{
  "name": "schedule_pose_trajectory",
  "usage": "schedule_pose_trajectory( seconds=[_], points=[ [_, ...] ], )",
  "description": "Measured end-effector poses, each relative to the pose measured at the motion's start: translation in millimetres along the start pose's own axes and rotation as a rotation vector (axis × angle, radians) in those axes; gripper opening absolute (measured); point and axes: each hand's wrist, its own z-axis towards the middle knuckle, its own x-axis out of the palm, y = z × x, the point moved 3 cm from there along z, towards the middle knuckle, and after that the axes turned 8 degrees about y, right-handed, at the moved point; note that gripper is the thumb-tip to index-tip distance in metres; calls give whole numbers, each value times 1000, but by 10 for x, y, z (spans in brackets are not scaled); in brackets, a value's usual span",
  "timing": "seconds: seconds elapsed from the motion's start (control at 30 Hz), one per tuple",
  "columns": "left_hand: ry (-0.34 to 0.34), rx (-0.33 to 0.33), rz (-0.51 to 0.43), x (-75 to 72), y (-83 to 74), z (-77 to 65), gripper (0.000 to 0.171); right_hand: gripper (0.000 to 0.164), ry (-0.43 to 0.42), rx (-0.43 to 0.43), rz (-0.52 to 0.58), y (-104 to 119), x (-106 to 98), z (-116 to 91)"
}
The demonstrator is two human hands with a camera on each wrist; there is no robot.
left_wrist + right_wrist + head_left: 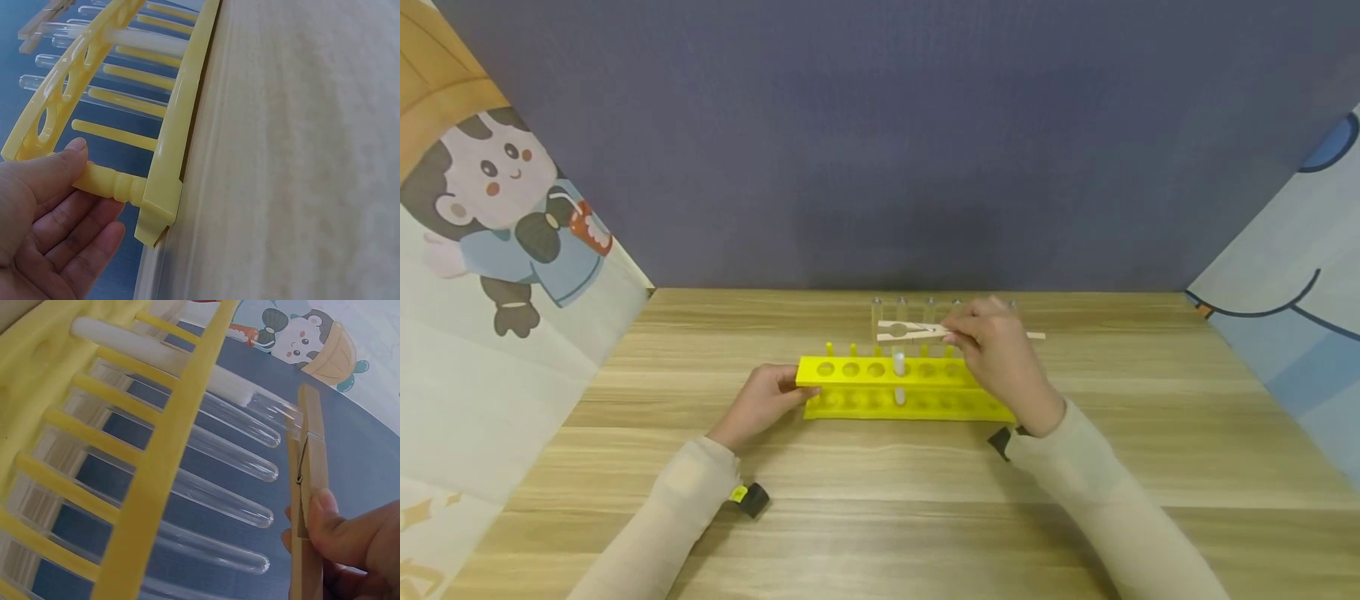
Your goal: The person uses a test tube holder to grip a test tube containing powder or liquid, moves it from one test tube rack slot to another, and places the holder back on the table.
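My left hand [762, 406] grips the left end of a yellow test tube rack [838, 382]; in the left wrist view its thumb lies against the end post, with the fingers on the other side. A test tube holding white material [231, 384] stands upright in a middle hole, its upper end clear glass. My right hand [1003, 362] pinches a wooden test tube clamp [315, 462] between thumb and fingers, holding it level above the rack. The clamp's jaws are right at the tube's mouth. In the head view, the right hand hides part of the rack's right side.
Several clear test tubes [244, 509] stand rounded end up over pegs along the rack's far side, close behind the clamp. The rack sits on a wood-grain table [880, 500]. A dark blue panel [880, 167] rises at the table's back edge, with cartoon-printed walls at both sides.
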Motion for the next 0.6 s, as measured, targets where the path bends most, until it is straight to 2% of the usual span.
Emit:
schedule_pose_trajectory(
  seconds=[0.33,0.6],
  points=[
    [0,3,-13,-4,-3,5,26,15,51,45,21,-27,85,-55],
    [-1,-5,-21,-8,-14,-1,27,15,47,49,47,-57,157,-101]
  ],
)
